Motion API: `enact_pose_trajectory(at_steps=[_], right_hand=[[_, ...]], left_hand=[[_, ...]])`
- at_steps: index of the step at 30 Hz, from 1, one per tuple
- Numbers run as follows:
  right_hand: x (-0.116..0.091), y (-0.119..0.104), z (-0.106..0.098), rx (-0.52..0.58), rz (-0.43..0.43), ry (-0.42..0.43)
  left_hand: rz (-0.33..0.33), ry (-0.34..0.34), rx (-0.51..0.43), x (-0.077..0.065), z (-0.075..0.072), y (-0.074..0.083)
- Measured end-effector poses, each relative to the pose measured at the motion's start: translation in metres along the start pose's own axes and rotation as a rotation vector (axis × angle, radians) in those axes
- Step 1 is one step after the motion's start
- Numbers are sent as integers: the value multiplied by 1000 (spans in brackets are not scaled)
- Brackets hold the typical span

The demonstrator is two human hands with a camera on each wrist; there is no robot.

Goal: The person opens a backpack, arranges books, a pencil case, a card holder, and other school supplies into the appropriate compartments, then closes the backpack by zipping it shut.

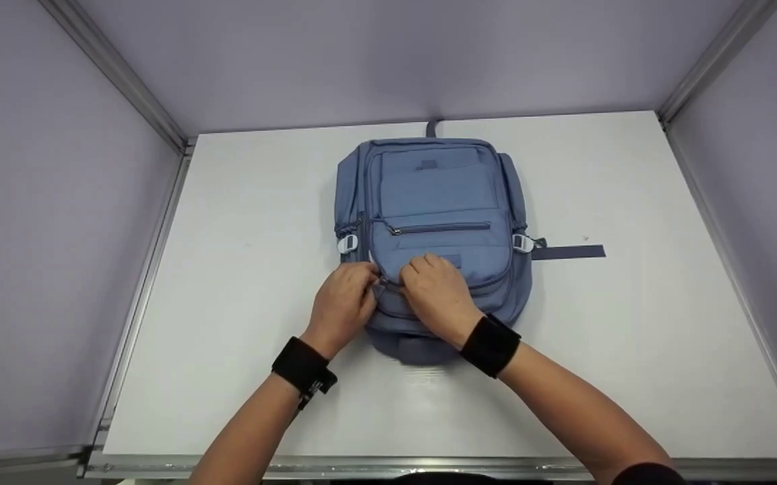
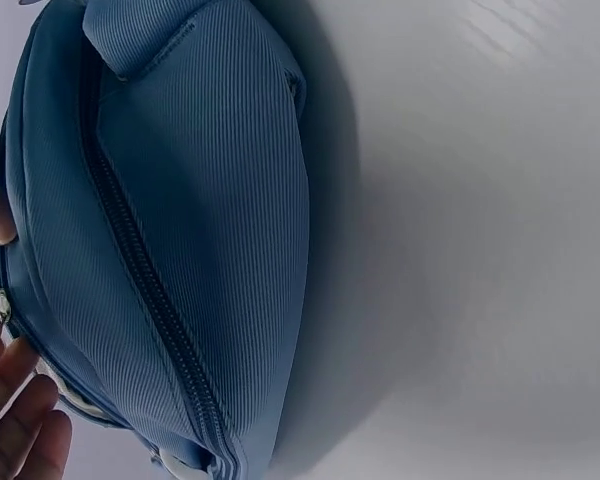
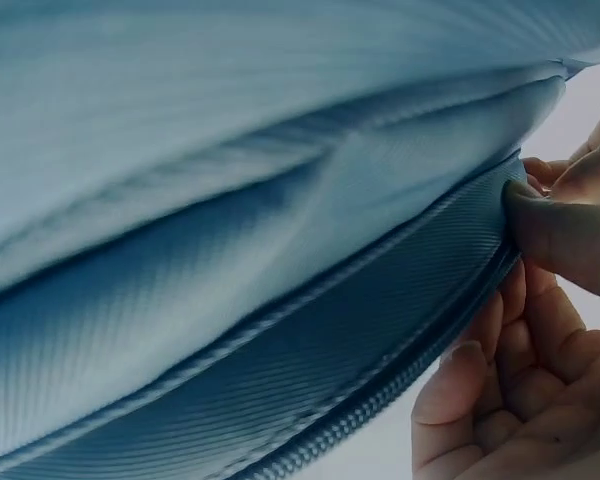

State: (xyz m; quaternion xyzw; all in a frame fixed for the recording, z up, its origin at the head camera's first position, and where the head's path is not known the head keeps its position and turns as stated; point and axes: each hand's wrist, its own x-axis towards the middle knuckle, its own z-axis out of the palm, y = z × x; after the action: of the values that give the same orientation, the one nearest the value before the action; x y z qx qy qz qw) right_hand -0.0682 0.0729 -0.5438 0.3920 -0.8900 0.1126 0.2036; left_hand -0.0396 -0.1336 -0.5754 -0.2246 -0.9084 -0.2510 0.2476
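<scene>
A blue backpack (image 1: 439,192) lies front side up on the white table. My left hand (image 1: 344,296) is at the lower left corner of its front pocket, fingers bent at the zipper edge. In the left wrist view a metal zipper slider (image 2: 2,305) shows right beside the fingers (image 2: 5,385); the pull itself is mostly hidden. My right hand (image 1: 439,293) grips the pocket's lower edge just to the right. In the right wrist view a thumb (image 3: 570,235) presses on the fabric edge above a row of zipper teeth (image 3: 325,430).
White side buckles (image 1: 348,244) flank the bag. A dark strap (image 1: 570,252) extends right across the white table (image 1: 631,350), and a top loop (image 1: 432,128) points to the back wall. Grey panels with metal rails (image 1: 149,296) enclose the table.
</scene>
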Motion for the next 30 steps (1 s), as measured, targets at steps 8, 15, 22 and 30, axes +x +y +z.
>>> enact_pose_trajectory(at_steps=[8, 15, 22, 30], right_hand=[[-2, 0, -3, 28, -1, 16], [-3, 1, -6, 41, 6, 21], [-4, 1, -6, 52, 8, 39], [-3, -1, -6, 64, 3, 51]], left_hand=[[-43, 16, -4, 7, 0, -11], [-113, 12, 13, 12, 0, -18], [-171, 12, 21, 19, 2, -24], [-240, 16, 18, 29, 2, -34]])
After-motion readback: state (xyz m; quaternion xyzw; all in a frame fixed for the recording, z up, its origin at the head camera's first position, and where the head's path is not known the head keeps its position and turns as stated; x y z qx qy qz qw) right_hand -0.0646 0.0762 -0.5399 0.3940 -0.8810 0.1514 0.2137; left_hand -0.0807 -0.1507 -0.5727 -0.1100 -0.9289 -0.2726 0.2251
